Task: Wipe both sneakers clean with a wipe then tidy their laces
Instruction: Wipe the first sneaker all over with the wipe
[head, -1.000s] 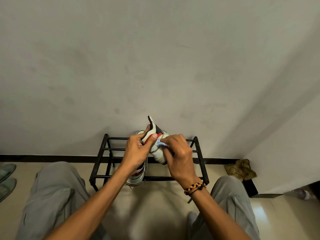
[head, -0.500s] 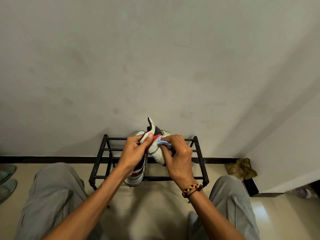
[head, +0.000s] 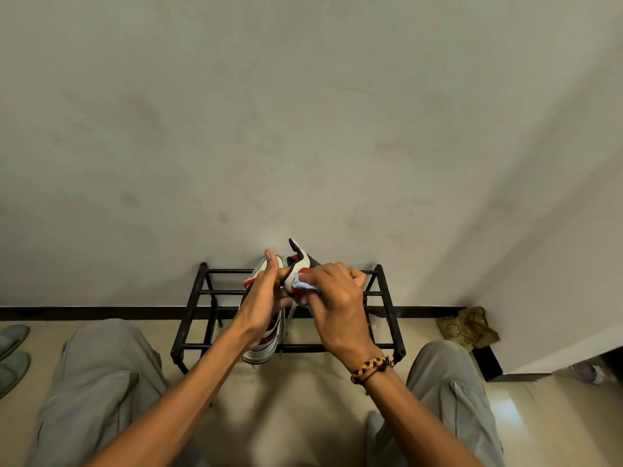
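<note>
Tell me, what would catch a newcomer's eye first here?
Probably the two hands at centre: the left hand holds up a white, red and black sneaker, while the right hand presses a pale blue wipe against it. Just behind stands a black rack against the wall, and a braided bracelet circles the right wrist.

Head-worn camera looks forward and down, close over the hands [head: 303, 298].
</note>
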